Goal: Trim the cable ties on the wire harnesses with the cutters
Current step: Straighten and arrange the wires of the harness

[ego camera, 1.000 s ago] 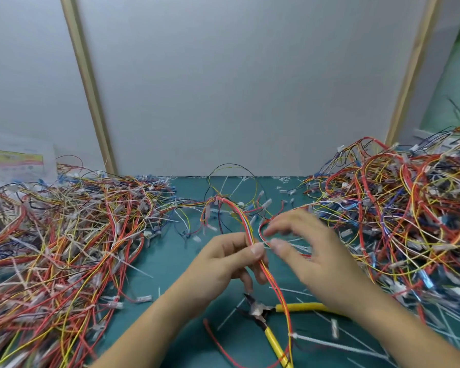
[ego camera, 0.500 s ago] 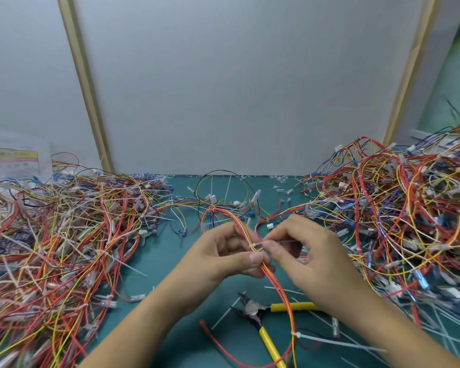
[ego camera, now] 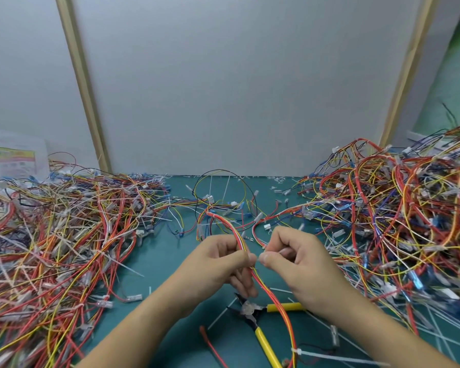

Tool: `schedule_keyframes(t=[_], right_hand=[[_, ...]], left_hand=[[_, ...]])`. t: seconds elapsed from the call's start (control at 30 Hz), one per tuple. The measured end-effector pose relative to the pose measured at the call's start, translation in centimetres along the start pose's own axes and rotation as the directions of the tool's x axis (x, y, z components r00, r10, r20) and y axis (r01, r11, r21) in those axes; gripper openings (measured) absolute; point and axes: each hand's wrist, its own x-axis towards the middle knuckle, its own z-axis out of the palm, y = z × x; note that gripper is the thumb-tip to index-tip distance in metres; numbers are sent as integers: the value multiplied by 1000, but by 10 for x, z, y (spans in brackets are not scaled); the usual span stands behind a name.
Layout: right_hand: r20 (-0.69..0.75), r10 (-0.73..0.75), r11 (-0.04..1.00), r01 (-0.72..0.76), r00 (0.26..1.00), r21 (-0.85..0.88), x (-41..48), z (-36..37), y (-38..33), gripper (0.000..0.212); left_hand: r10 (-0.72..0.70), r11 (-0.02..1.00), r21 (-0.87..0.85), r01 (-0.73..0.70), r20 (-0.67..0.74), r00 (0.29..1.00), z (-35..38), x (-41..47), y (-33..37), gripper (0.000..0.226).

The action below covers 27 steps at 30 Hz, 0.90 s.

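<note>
Head view: left hand (ego camera: 213, 264), right hand (ego camera: 303, 261) on harness (ego camera: 273, 296) between wire piles (ego camera: 64, 235)

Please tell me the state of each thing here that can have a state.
Left hand: grips the wire harness.
Right hand: pinches a pale strip at the harness.
Cutters: lying on mat, handles apart, untouched.
Cable tie lower on harness: fastened, tail untrimmed.
</note>
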Motion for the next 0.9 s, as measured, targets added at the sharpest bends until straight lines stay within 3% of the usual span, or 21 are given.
schedule_keyframes(t=[0.2, 0.33, 0.4, 0.47, 0.57, 0.7, 0.8, 0.9], right_hand=[[-2, 39, 999, -38, 999, 29, 1, 0, 0, 33], [-22, 46, 999, -45, 999, 19, 0, -1, 1, 36], [11, 30, 1000, -30, 999, 6, -3, 1, 1, 29], [40, 2, 1000, -1, 999, -19, -6, 3, 0, 17], [88, -19, 1000, 20, 996, -9, -7, 3, 0, 13], [136, -84, 996, 83, 987, 10, -9, -2, -8, 13], [-72, -230, 972, 225, 971, -70, -4, -8, -11, 15], [-257, -287, 950, 238, 923, -205, 1, -14, -12, 11]], left_hand=[[-7, 1000, 31, 7, -26, 1000, -1, 0, -1, 14], [-63, 997, -53, 61, -39, 997, -5, 1, -2, 22], [-132, 984, -145, 106, -184, 974, -9, 5, 0, 33], [-219, 963, -231, 140, -362, 906, -16, 9, -1, 40], [-223, 962, -248, 117, -462, 858, -22, 11, -5, 36], [-118, 973, -228, 23, -411, 904, -20, 10, -4, 27], [24, 985, -155, -74, -304, 952, -19, 6, -1, 36], [143, 986, -58, -154, -165, 976, -11, 1, 2, 23]])
